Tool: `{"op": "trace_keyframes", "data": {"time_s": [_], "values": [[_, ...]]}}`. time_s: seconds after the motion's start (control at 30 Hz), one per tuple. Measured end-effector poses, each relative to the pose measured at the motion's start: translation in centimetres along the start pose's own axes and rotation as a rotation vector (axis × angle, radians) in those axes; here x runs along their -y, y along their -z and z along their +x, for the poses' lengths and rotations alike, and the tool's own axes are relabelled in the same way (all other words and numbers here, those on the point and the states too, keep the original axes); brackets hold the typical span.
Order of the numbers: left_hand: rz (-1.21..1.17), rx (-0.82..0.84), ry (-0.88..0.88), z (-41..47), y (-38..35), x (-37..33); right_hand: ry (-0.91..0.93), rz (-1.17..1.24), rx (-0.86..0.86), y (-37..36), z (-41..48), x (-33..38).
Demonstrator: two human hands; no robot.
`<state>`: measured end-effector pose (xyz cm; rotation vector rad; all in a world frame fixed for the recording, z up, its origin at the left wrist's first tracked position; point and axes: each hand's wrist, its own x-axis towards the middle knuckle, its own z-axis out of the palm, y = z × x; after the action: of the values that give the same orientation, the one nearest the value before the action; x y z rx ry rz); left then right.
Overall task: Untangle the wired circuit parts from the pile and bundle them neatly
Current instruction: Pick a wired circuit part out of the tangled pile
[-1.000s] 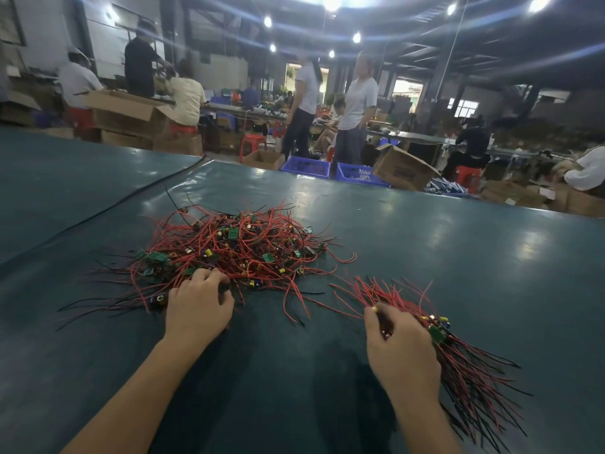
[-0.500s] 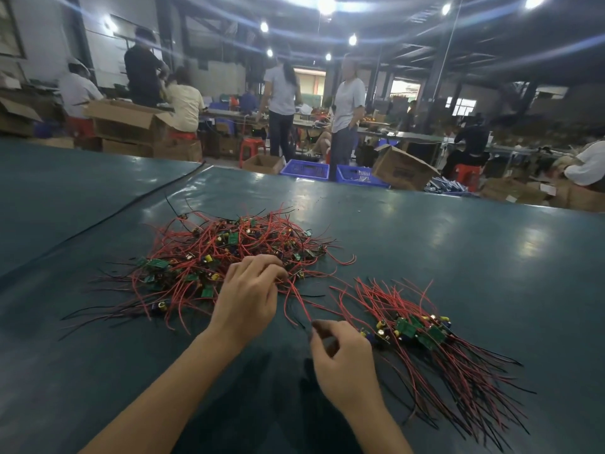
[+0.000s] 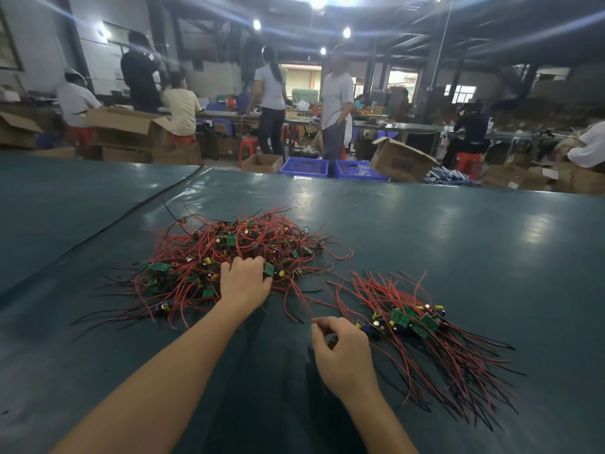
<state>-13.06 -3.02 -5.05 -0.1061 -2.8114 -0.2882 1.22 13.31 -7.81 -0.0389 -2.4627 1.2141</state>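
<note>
Tangled pile point(image 3: 235, 253) of red/black wired circuit parts lies mid-table point(image 3: 458, 244). A sorted bundle point(image 3: 412, 326) lies near right (wires fanned nearward). Left hand point(image 3: 244, 283) is at the pile's near edge, fingers curled into the wires, grip hidden. Right hand point(image 3: 343, 352) is just left of the bundle, thumb meeting forefinger; cannot tell if it pinches a wire.

The location is an electronics assembly factory floor. Indicators: long green-covered worktable point(image 3: 458, 257), wired circuit parts point(image 3: 229, 250) in a pile, open cardboard boxes point(image 3: 401, 160), blue plastic crates point(image 3: 304, 166), red stools point(image 3: 247, 149), seated workers point(image 3: 181, 106), overhead lamps point(image 3: 257, 24).
</note>
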Motion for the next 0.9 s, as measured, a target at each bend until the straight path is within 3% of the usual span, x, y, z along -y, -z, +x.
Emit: {"op": "trace_keyframes", "data": {"time_s": [0.17, 0.27, 0.37, 0.57, 0.9], "values": [[-0.298, -0.186, 0.010, -3.1, 0.5, 0.1, -0.016, 0.041, -0.008, 0.2, -0.2, 0.2], [-0.471, -0.371, -0.108, -6.2, 0.5, -0.4, -0.012, 0.112, -0.029, 0.3, -0.1, 0.3], [-0.585, -0.452, -0.237, -8.8, 0.6, -1.5, -0.012, 0.196, -0.026, 0.2, -0.2, 0.5], [-0.571, -0.381, -0.539, -10.1, 1.0, -1.9, -0.098, 0.379, 0.022, 0.3, 0.0, 0.8], [-0.461, -0.320, -0.691, -11.1, 1.2, -2.4, -0.117, 0.525, 0.000, 0.5, 0.4, 1.0]]}}
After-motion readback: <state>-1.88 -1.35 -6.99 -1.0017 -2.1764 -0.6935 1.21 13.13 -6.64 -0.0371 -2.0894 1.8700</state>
